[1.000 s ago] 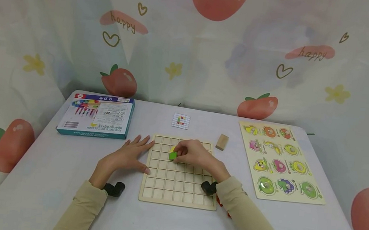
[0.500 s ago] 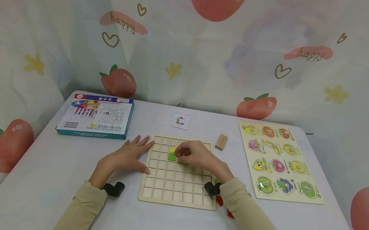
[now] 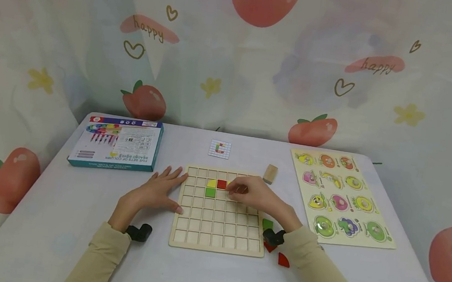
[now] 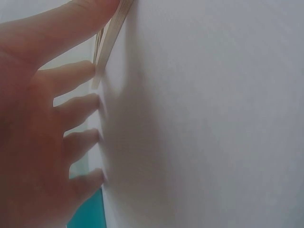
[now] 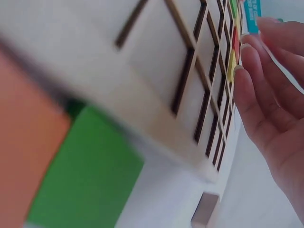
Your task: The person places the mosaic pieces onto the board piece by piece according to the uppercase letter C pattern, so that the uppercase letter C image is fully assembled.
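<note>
A wooden grid board (image 3: 195,226) lies on the white table. In its upper part sit a yellow piece (image 3: 212,183), a green square (image 3: 210,192) below it, and a red piece (image 3: 222,184) beside the yellow one. Another yellow piece (image 5: 232,66) lies by the right fingertips in the right wrist view, partly hidden by the hand in the head view. My right hand (image 3: 255,194) hovers over the board with fingers loosely bent, nothing seen between them. My left hand (image 3: 156,192) rests with spread fingers, index fingertip and thumb at the board's left edge.
A green block (image 3: 267,225) and red pieces (image 3: 283,259) lie right of the board, near the right wrist. A wooden block (image 3: 270,174) stands behind. A pattern card (image 3: 220,149), a boxed set (image 3: 118,145) and a fruit puzzle board (image 3: 341,198) lie around.
The right hand has let go of the green square, now lying flat in the grid, and shifted right. The red piece has come into sight. The left hand stays put.
</note>
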Demonstrator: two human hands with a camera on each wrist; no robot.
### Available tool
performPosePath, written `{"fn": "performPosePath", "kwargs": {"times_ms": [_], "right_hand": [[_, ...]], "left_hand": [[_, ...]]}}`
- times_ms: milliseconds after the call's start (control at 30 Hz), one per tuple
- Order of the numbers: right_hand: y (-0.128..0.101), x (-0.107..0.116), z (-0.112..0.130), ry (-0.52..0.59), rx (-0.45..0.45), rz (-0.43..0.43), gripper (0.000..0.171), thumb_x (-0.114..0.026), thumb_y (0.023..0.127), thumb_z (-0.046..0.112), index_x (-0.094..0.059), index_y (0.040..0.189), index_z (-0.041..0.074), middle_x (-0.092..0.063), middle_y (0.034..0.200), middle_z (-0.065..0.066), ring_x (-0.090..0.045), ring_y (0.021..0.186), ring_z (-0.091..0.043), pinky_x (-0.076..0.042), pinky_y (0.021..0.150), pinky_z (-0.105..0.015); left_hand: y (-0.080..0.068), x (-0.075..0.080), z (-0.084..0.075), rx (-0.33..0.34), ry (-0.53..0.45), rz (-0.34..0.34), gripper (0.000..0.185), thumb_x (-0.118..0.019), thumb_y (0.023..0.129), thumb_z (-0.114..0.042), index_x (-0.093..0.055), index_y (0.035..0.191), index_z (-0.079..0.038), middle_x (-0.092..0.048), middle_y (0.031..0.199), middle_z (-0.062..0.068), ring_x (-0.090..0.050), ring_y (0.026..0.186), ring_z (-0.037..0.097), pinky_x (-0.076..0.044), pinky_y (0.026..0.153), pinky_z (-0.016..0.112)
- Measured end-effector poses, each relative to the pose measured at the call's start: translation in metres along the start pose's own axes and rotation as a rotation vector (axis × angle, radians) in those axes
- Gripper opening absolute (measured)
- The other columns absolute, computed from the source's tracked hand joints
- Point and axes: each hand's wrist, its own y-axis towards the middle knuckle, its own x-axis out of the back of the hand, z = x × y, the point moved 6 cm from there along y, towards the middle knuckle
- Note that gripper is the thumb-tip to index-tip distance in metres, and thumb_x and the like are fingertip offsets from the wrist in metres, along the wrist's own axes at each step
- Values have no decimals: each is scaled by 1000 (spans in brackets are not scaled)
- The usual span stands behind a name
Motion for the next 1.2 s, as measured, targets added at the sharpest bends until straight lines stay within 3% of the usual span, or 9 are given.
{"fn": "performPosePath", "kwargs": {"times_ms": [300,733,1200], "right_hand": [[-32,14,-21,0,-40,-50,15,-76,92,10,-77,107,8,-71,90,3,-59,80,-12,-53,73,-22],[-71,23,-47,11,-112,-51,16,-78,90,12,-76,105,7,-73,90,3,-62,81,-10,-55,74,-21],[-97,22,-61,38,-164,6,23,-83,87,17,-75,108,12,-70,95,4,-59,84,-12,-52,74,-20]], "left_hand": [[1,-2,0,8,-3,8,105,-88,80,-41,-29,163,-14,-14,173,13,0,160,41,1,127,63],[-2,-2,0,10,-6,15,105,-87,81,-42,-29,164,-14,-13,173,13,1,159,42,0,127,65],[-2,0,-1,-14,-5,16,104,-86,81,-41,-29,163,-12,-14,172,16,0,159,45,0,126,66]]}}
